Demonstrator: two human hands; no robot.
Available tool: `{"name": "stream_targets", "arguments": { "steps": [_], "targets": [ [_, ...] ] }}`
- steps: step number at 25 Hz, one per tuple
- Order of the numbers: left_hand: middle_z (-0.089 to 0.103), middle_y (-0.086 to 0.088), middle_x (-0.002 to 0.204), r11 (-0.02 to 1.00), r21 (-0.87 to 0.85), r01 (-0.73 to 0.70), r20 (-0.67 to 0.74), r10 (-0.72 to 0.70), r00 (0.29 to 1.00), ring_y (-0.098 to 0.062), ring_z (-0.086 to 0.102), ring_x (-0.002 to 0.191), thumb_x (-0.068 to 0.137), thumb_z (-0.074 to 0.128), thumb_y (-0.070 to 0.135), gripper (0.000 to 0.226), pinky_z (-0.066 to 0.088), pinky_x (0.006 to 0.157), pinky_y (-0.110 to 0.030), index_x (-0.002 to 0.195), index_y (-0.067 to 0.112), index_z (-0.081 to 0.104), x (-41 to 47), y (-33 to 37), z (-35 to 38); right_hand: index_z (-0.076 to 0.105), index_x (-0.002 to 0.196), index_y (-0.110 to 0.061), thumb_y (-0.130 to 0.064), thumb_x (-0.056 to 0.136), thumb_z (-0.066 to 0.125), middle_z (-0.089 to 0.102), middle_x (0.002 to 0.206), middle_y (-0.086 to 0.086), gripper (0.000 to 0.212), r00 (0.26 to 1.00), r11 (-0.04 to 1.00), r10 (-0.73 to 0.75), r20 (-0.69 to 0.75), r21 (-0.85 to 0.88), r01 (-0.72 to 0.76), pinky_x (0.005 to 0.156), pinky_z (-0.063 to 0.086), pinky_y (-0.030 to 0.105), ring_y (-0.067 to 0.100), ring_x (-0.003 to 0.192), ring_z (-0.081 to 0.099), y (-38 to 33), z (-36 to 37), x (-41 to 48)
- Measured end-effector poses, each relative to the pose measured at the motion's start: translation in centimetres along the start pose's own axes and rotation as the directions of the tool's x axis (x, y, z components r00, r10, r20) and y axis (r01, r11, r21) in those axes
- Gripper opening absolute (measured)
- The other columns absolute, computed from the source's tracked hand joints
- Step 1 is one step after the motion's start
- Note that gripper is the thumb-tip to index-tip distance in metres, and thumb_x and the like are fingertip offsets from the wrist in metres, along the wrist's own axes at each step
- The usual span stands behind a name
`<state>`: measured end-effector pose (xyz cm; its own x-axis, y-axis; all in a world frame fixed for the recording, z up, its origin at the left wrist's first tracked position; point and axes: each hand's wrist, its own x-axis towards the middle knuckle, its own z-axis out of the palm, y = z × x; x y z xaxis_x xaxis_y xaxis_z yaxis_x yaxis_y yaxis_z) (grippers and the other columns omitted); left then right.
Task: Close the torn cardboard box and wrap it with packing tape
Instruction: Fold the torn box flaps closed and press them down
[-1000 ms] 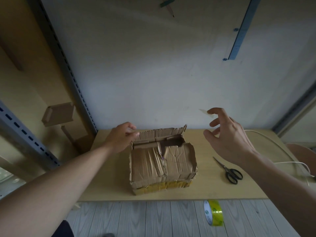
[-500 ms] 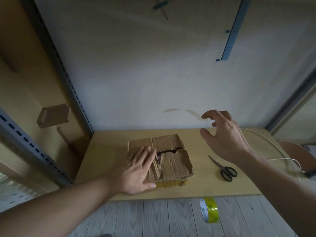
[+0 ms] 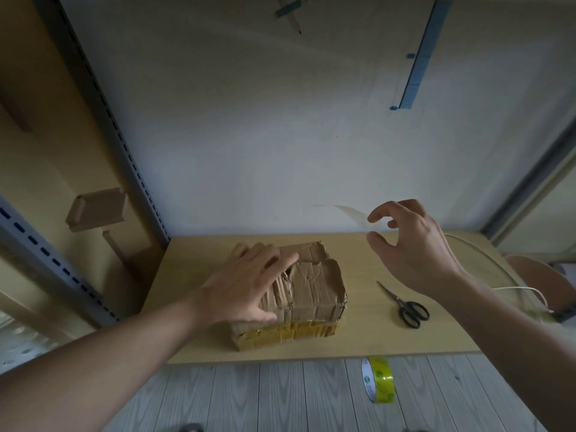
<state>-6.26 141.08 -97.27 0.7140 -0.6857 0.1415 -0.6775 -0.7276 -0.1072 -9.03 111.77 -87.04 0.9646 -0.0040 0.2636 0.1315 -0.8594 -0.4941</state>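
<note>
White wall [image 3: 249,135] backs a pale worktop [image 3: 405,341], with grey plank floor [image 3: 280,397] on the near side. The box [image 3: 314,288] sits left of centre on the worktop, crumpled and torn, with yellow tape already along its near bottom edge. The left hand [image 3: 246,285] lies flat on its lid, fingers [image 3: 274,260] straight and slightly spread, pressing the flaps down. The right hand [image 3: 414,244] hovers to the right, above and apart from the box, its fingers [image 3: 383,210] curled and holding one end of a clear strip [image 3: 352,213] at their tips; the rest of the strip trails left in the air. Scissors [image 3: 405,307] lie right of the box, and the tape roll [image 3: 378,383] stands on edge on the floor.

The closing step looks nearly done. Next, the strip likely has to come down across the ragged seam while the left hand keeps the flaps level, since the cardboard may spring up.

A second ago the far flap stood upright and the left hand was at the box's far left corner; now that flap is folded down under the palm. The right hand has stayed raised with the strip.
</note>
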Motion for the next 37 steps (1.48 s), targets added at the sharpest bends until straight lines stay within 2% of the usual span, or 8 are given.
{"name": "stream_targets", "arguments": {
  "steps": [5, 9, 11, 17, 20, 30, 33, 37],
  "targets": [
    [0.017, -0.015, 0.165, 0.974, 0.056, -0.22, -0.061, 0.223, 0.973, -0.034, 0.026, 0.149, 0.079, 0.074, 0.051, 0.101, 0.031, 0.113, -0.06, 0.16, 0.035, 0.016, 0.0, 1.1, 1.0, 0.06, 0.113, -0.028, -0.027, 0.09, 0.063, 0.05, 0.128, 0.0, 0.023, 1.0, 1.0, 0.014, 0.011, -0.012, -0.013, 0.078, 0.048, 0.034, 0.018, 0.088, 0.063, 0.5, -0.4, 0.0],
    [-0.042, -0.013, 0.156, 0.922, -0.186, 0.339, 0.375, -0.252, 0.892, -0.04, -0.014, 0.153, 0.09, 0.063, 0.059, 0.114, 0.004, 0.121, -0.06, 0.151, 0.037, -0.032, -0.7, 3.0, 2.9, 0.059, 0.113, -0.028, -0.027, 0.09, 0.064, 0.05, 0.126, 0.0, 0.024, 1.0, 1.0, 0.001, 0.013, -0.012, -0.001, 0.078, 0.051, 0.037, 0.019, 0.085, 0.064, 0.4, -0.4, -0.2],
    [-0.041, -0.015, 0.157, 0.877, -0.132, 0.461, 0.457, -0.359, 0.814, -0.04, -0.025, 0.15, 0.088, 0.064, 0.062, 0.121, 0.008, 0.12, -0.064, 0.149, 0.034, -0.036, -0.9, 3.9, 3.6, 0.059, 0.113, -0.028, -0.027, 0.089, 0.064, 0.05, 0.125, 0.0, 0.025, 1.0, 1.0, -0.007, 0.022, -0.018, 0.007, 0.078, 0.05, 0.036, 0.02, 0.086, 0.064, 0.4, -0.3, -0.2],
    [-0.042, -0.014, 0.157, 0.974, -0.089, 0.21, 0.338, -0.169, 0.926, -0.027, -0.029, 0.148, 0.089, 0.058, 0.065, 0.111, -0.025, 0.113, -0.052, 0.145, 0.049, -0.036, -1.2, 2.5, 3.9, 0.06, 0.109, -0.029, -0.029, 0.09, 0.064, 0.052, 0.124, -0.003, 0.02, 0.999, 1.0, -0.018, 0.034, -0.018, 0.018, 0.079, 0.042, 0.031, 0.018, 0.094, 0.061, 1.0, -0.3, -0.6],
    [-0.048, -0.002, 0.154, 0.922, -0.285, 0.264, 0.374, -0.147, 0.916, -0.025, -0.029, 0.149, 0.089, 0.053, 0.07, 0.103, -0.02, 0.116, -0.046, 0.147, 0.053, -0.031, -0.8, 1.8, 3.9, 0.063, 0.1, -0.027, -0.03, 0.09, 0.064, 0.061, 0.112, -0.006, 0.011, 0.999, 0.999, -0.035, 0.015, -0.013, 0.035, 0.078, 0.039, 0.027, 0.013, 0.1, 0.059, 1.2, -0.3, -0.5],
    [0.024, 0.01, 0.165, 0.48, -0.798, 0.364, 0.074, -0.522, 0.85, -0.002, 0.02, 0.149, 0.095, 0.067, 0.03, 0.079, 0.021, 0.12, -0.029, 0.158, 0.027, 0.02, 2.4, 1.8, -2.8, 0.061, 0.079, -0.03, -0.031, 0.085, 0.068, 0.065, 0.081, -0.017, 0.01, 0.993, 0.991, -0.111, 0.037, 0.084, 0.107, 0.069, 0.044, 0.014, -0.003, 0.085, 0.061, -0.4, 0.5, -0.5],
    [0.037, 0.01, 0.156, 0.166, -0.936, 0.312, 0.214, -0.435, 0.874, -0.009, 0.035, 0.144, 0.076, 0.079, 0.033, 0.089, 0.034, 0.113, -0.035, 0.153, 0.031, 0.033, 2.9, 2.6, -4.7, 0.062, 0.078, -0.028, -0.028, 0.083, 0.071, 0.068, 0.08, -0.016, 0.01, 0.981, 0.968, -0.164, 0.102, 0.208, 0.14, 0.068, 0.044, 0.009, -0.004, 0.088, 0.062, -1.7, 0.1, -0.7],
    [0.055, -0.003, 0.144, -0.327, -0.888, 0.323, 0.389, -0.161, 0.907, -0.021, 0.041, 0.14, 0.069, 0.066, 0.041, 0.075, 0.025, 0.113, -0.056, 0.141, 0.035, 0.048, 3.8, 3.6, -5.4, 0.061, 0.076, -0.022, -0.019, 0.084, 0.066, 0.072, 0.086, -0.006, 0.01, 0.938, 0.924, -0.246, 0.245, 0.353, 0.15, 0.075, 0.055, 0.037, 0.005, 0.092, 0.066, -3.1, -1.1, -1.1]
  ]
}}
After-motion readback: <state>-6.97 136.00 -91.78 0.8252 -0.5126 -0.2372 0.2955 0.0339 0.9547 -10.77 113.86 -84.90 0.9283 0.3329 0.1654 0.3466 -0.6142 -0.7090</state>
